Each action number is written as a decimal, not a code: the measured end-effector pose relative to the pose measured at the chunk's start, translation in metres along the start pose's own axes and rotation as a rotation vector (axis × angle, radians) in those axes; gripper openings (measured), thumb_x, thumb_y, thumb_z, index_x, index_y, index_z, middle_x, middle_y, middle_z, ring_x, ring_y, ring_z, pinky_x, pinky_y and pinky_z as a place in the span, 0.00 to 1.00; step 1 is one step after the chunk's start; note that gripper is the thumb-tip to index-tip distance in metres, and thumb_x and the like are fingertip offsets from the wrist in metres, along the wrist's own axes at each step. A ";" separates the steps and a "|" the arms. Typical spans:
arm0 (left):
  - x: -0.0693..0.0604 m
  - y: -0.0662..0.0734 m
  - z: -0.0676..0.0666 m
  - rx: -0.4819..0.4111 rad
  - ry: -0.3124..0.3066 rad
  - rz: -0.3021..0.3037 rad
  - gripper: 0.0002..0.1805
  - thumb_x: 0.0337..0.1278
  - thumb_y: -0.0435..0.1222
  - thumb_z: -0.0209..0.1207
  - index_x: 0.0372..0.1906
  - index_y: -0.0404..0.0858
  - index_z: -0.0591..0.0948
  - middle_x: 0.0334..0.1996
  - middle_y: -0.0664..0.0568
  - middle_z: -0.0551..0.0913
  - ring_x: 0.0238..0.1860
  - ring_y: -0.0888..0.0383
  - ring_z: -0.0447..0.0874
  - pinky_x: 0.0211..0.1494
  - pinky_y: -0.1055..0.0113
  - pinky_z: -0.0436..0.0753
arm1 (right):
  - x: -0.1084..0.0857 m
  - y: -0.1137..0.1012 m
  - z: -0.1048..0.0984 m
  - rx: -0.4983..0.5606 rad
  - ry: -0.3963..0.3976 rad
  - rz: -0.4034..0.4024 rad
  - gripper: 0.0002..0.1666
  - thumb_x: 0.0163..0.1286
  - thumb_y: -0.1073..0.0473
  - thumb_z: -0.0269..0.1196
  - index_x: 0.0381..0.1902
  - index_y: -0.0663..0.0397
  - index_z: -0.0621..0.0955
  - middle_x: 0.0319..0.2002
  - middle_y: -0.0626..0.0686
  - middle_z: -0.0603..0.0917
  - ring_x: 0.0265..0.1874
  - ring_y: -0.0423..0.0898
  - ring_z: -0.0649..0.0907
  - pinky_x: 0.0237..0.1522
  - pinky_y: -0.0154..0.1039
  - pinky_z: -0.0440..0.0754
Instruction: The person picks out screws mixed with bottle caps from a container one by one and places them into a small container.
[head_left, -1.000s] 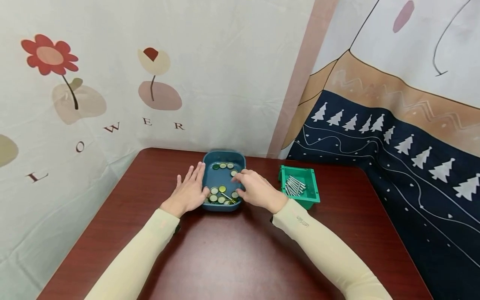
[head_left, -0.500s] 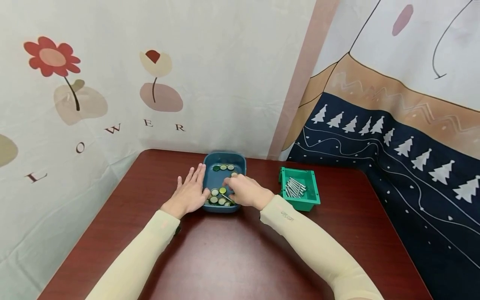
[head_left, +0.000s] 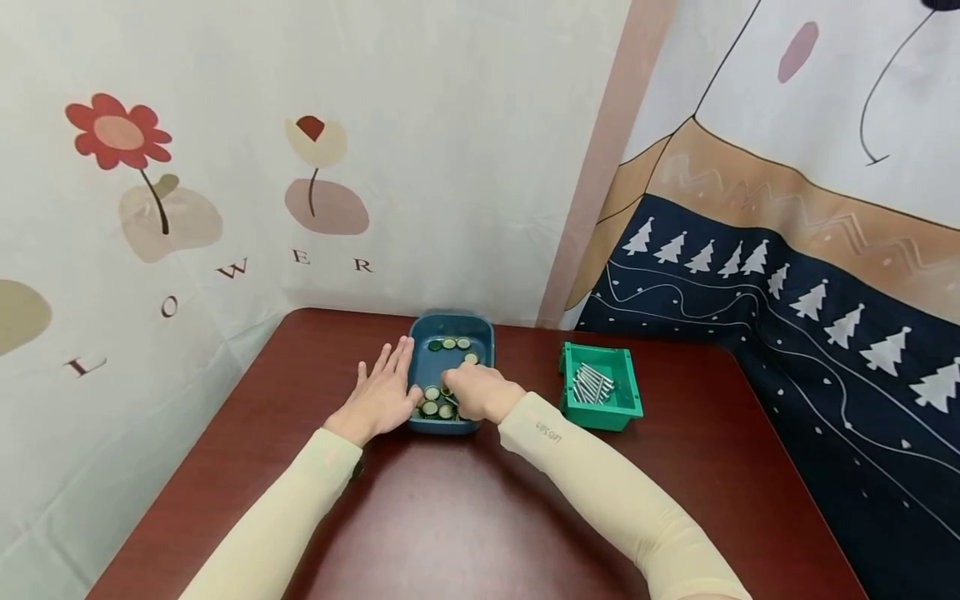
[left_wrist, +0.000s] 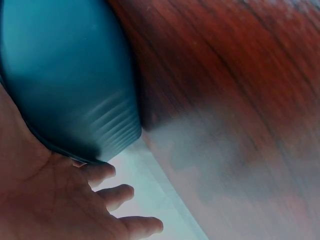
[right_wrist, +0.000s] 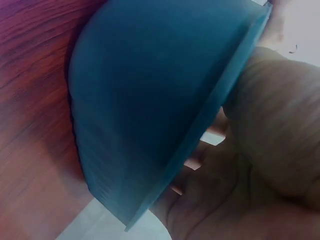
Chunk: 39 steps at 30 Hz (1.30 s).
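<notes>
A blue plastic basin (head_left: 450,427) stands on the table with several round bottle caps (head_left: 432,392) in it, green or gold outside and pale inside. My left hand (head_left: 377,398) rests against the basin's left rim, fingers straight and spread; in the left wrist view its palm lies along the rim. Over the basin's near right part, my right hand (head_left: 480,392) reaches in with curled fingers. A slim silver metal rod (head_left: 452,399) shows by its fingertips; whether they pinch it is hidden. In the right wrist view the basin wall (right_wrist: 145,100) covers most of the fingers.
A green plastic bin (head_left: 622,414) stands to the right of the basin, holding several silver metal rods (head_left: 592,385). Beneath both is a reddish-brown wooden table (head_left: 450,525). Printed cloth (head_left: 465,167) hangs close behind the table's back edge.
My right hand has moved from the basin's right rim leftward and down over the caps and the metal rod. The left hand stays at the left rim. The view has tilted slightly up.
</notes>
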<state>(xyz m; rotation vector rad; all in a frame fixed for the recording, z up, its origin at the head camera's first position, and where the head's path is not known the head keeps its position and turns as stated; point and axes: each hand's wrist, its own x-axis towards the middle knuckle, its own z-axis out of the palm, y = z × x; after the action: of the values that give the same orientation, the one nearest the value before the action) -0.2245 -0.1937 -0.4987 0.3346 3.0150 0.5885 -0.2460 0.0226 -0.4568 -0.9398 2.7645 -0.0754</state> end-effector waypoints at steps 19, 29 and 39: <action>-0.003 0.003 -0.002 0.006 -0.005 0.005 0.49 0.90 0.46 0.51 0.99 0.37 0.42 0.99 0.39 0.44 0.99 0.31 0.41 0.92 0.15 0.47 | 0.024 -0.002 0.015 -0.033 0.039 -0.073 0.23 0.79 0.67 0.75 0.69 0.57 0.88 0.50 0.56 0.95 0.44 0.46 0.94 0.41 0.37 0.93; -0.003 0.002 0.000 0.004 -0.006 0.002 0.49 0.90 0.46 0.52 0.99 0.37 0.42 0.99 0.38 0.45 0.99 0.31 0.41 0.92 0.15 0.47 | 0.017 -0.007 0.007 -0.018 -0.010 -0.099 0.23 0.83 0.67 0.72 0.72 0.54 0.86 0.52 0.54 0.93 0.48 0.46 0.93 0.42 0.34 0.89; -0.003 0.003 -0.001 -0.001 0.004 0.004 0.49 0.88 0.45 0.52 0.99 0.37 0.43 0.99 0.38 0.45 0.98 0.30 0.42 0.92 0.15 0.47 | 0.021 0.007 0.006 -0.030 0.108 -0.113 0.17 0.83 0.69 0.71 0.66 0.56 0.90 0.50 0.55 0.94 0.47 0.48 0.94 0.44 0.37 0.92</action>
<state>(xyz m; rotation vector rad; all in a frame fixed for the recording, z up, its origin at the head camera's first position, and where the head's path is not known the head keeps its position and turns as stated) -0.2212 -0.1918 -0.4966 0.3392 3.0183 0.5922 -0.2652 0.0157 -0.4679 -1.1317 2.8152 -0.1064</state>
